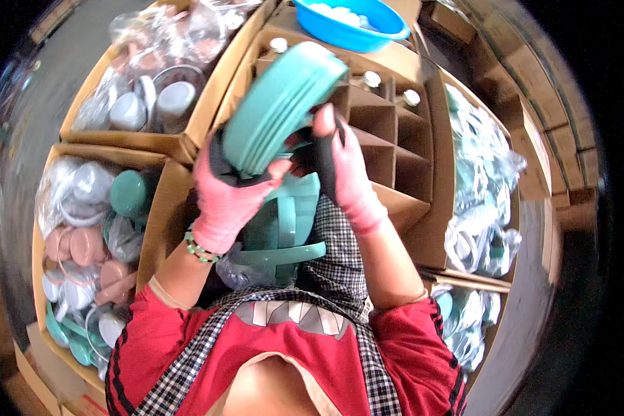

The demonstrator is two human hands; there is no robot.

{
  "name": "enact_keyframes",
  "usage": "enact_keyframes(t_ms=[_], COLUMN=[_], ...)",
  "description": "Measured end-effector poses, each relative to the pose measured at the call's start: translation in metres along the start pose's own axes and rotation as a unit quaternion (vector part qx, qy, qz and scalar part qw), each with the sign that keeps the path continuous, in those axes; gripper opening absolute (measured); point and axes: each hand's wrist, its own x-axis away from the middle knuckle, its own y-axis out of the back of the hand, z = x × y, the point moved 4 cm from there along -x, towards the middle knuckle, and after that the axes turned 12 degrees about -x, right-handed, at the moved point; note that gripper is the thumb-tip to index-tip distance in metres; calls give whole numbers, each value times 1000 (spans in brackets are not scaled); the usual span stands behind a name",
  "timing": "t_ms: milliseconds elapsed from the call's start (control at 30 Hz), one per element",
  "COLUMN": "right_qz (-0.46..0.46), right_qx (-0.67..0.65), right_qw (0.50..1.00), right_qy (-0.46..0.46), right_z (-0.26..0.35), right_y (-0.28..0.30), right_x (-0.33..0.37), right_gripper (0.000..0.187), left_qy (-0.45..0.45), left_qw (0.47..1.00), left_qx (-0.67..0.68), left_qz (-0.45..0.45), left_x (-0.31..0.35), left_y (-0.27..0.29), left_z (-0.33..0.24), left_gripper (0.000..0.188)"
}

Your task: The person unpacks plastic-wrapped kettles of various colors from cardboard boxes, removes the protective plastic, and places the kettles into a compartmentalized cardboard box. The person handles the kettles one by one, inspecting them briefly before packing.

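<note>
My left hand, in a pink and black glove, is closed round the lower end of a stack of curved teal plastic bands. The stack stands tilted above the divided carton. Close against its right side, my right hand, gloved alike, has its fingers curled and its thumb up. Its fingers are blurred and partly hidden, so what they grip cannot be made out. Below both hands, more teal plastic pieces with a curved band lie over my lap. A clear plastic bag is beside them.
The carton with cardboard dividers holds a few white-capped items. A blue basin stands at the far side. Cartons of teal, pink and grey plastic parts flank me at left, with bagged teal parts at right.
</note>
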Motion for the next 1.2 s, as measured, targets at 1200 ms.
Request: enact_keyframes(t_ms=[1200], right_qz=[-103], right_qx=[687], right_qw=[671], right_qy=[-257], right_z=[-189], right_y=[387], right_x=[-217], right_gripper=[48], left_qy=[34], left_qw=[970], left_qx=[-228], left_qz=[73], left_x=[-101], left_y=[2], left_z=[206], left_gripper=[58])
